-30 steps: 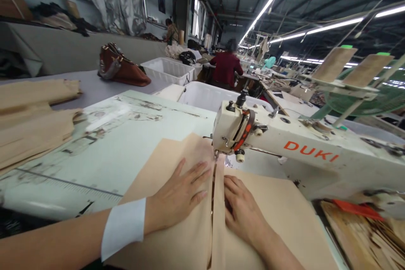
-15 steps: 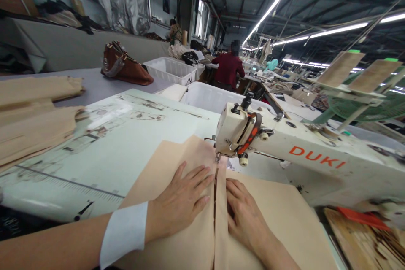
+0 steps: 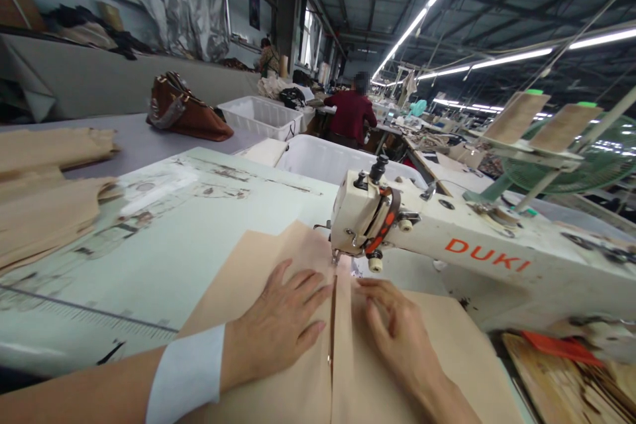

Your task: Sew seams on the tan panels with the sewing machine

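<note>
My left hand point(image 3: 281, 321) lies flat and open on a beige sheet of material point(image 3: 238, 278), left of a dark narrow gap. My right hand point(image 3: 397, 324) rests on the beige material right of that gap, fingers slightly bent and thumb apart, gripping nothing I can see. Between the hands a narrow beige strip point(image 3: 342, 324) runs up to the needle area of a white sewing machine point(image 3: 368, 218) marked DUKI. A small shiny spot shows in the gap. A white band point(image 3: 186, 371) wraps my left wrist.
Stacked beige pieces point(image 3: 50, 205) lie at the left, beside a brown handbag point(image 3: 191, 112). White plastic bins point(image 3: 342, 156) stand behind the pale green table point(image 3: 169, 252). Thread cones point(image 3: 517, 119) stand right; a person in dark red point(image 3: 350, 116) sits farther back.
My right hand has shifted slightly right, away from the strip, its thumb now showing apart. The left hand stays flat on the material. The whole view has shifted a little.
</note>
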Demonstrator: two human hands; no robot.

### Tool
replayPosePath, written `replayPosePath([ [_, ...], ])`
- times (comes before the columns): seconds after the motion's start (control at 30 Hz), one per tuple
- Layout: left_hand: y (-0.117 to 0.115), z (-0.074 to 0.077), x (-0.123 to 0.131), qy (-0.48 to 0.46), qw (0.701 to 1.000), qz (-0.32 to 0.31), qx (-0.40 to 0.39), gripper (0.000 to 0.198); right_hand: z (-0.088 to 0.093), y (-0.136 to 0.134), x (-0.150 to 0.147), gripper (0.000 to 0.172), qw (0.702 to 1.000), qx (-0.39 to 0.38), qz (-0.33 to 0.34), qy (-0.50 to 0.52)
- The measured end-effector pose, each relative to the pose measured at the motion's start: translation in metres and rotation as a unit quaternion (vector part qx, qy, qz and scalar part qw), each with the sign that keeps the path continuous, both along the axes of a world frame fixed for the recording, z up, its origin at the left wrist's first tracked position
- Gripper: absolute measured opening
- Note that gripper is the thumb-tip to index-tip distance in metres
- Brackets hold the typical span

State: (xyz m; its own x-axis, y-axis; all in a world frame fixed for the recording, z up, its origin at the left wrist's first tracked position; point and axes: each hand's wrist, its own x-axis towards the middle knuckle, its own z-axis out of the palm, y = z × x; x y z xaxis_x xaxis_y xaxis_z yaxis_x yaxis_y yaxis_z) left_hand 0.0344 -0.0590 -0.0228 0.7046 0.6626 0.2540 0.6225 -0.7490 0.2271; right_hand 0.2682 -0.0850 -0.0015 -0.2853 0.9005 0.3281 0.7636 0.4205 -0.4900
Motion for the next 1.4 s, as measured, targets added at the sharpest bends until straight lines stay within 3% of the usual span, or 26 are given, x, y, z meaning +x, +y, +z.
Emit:
replayPosePath([
  [0.07, 0.002, 0.0, 0.001, -0.005, 1.0, -0.009, 0.012, 0.043, 0.002, 0.007, 0.001, 0.026, 0.998, 0.035, -0.043, 0.0],
  [0.23, 0.003, -0.005, 0.002, -0.019, 0.998, -0.018, 0.059, 0.049, -0.008, 0.019, -0.012, 0.034, 0.992, 0.045, 0.073, -0.088],
  [0.3, 0.003, -0.007, 0.002, -0.017, 0.997, -0.024, 0.068, 0.049, -0.013, 0.021, -0.016, 0.038, 0.991, 0.044, 0.086, -0.097],
  [0.83, 0.006, -0.011, -0.003, -0.01, 0.997, -0.037, 0.067, 0.057, -0.016, 0.019, -0.019, 0.031, 0.993, 0.032, 0.062, -0.091],
  [1.07, 0.004, -0.009, -0.004, 0.02, 0.997, -0.032, 0.061, 0.055, -0.013, 0.017, -0.02, 0.038, 0.986, 0.032, 0.038, -0.157],
  [1.4, 0.002, -0.012, -0.006, 0.024, 0.997, -0.039, 0.062, 0.055, -0.006, 0.015, -0.03, 0.024, 0.982, 0.036, 0.008, -0.185],
])
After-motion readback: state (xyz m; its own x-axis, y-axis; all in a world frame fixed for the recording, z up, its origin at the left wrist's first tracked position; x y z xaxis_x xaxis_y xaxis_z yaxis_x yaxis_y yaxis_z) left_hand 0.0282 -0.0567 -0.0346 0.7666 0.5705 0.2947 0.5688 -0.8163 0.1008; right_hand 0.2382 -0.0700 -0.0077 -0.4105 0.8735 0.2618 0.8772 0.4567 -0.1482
